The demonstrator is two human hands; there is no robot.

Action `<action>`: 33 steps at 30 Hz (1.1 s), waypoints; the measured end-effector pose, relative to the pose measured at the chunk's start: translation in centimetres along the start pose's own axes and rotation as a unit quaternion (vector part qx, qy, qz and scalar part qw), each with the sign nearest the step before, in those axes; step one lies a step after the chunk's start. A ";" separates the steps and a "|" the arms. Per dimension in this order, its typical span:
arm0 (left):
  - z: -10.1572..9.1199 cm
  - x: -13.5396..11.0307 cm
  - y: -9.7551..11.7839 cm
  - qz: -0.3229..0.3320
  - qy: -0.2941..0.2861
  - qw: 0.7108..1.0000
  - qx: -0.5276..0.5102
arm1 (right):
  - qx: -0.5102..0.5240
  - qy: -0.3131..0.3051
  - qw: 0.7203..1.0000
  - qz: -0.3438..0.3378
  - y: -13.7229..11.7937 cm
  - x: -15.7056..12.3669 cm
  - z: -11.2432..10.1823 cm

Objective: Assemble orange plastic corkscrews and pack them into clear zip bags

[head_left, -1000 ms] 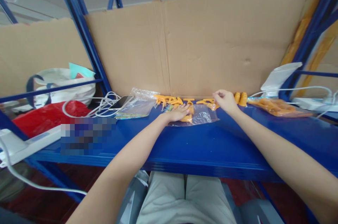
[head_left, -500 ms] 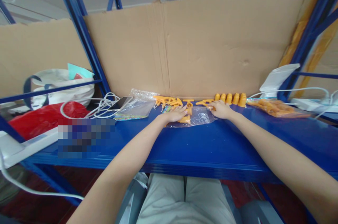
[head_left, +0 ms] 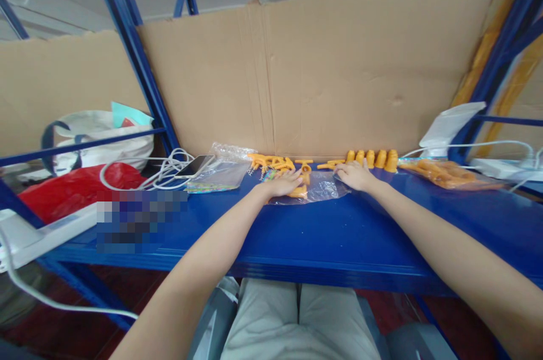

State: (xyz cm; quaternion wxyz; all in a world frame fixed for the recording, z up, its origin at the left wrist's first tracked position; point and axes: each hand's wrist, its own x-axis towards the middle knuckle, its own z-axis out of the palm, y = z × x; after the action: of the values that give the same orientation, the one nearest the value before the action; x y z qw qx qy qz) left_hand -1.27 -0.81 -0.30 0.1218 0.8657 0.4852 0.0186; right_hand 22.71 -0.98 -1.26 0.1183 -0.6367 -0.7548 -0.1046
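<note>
My left hand lies flat, fingers stretched out, over the left part of a clear plastic bag on the blue shelf. Orange plastic pieces show through the bag by its fingertips. At the bag's right end, my right hand rests palm down with extended fingers, touching the film. Just behind that hand are thin orange pieces and a row of orange cups. A T-shaped orange piece and a cluster of orange pieces with small chains lie behind the bag.
To the left are a flat clear packet, a phone, white cables, a red bag and a white power strip. A bag of orange parts sits at the right. Cardboard stands along the back.
My right hand's fingers have shifted slightly and lie flatter at the bag's end. The thin orange pieces beside them have changed position a little. My left hand stays in place.
</note>
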 end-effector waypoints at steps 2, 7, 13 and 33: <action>-0.1 -0.3 0.3 -0.003 -0.001 1.000 0.005 | 0.012 0.038 0.999 0.021 0.1 -0.1 -0.3; -0.2 -0.4 0.4 -0.001 0.002 1.000 0.012 | 0.061 0.125 0.987 0.086 1.1 0.1 -0.9; 0.0 -0.2 0.2 -0.001 0.007 1.000 0.008 | 0.148 0.191 0.966 0.094 2.6 0.7 -1.6; -0.2 -0.5 0.5 0.000 0.012 1.000 0.020 | 0.213 0.200 0.951 0.105 3.9 0.1 -4.9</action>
State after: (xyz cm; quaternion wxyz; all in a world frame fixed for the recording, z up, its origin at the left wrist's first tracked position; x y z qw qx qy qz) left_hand -1.11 -1.44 0.02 0.0983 0.8678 0.4867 0.0194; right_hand 26.72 -1.73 3.46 0.4099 -0.6382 -0.6494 -0.0537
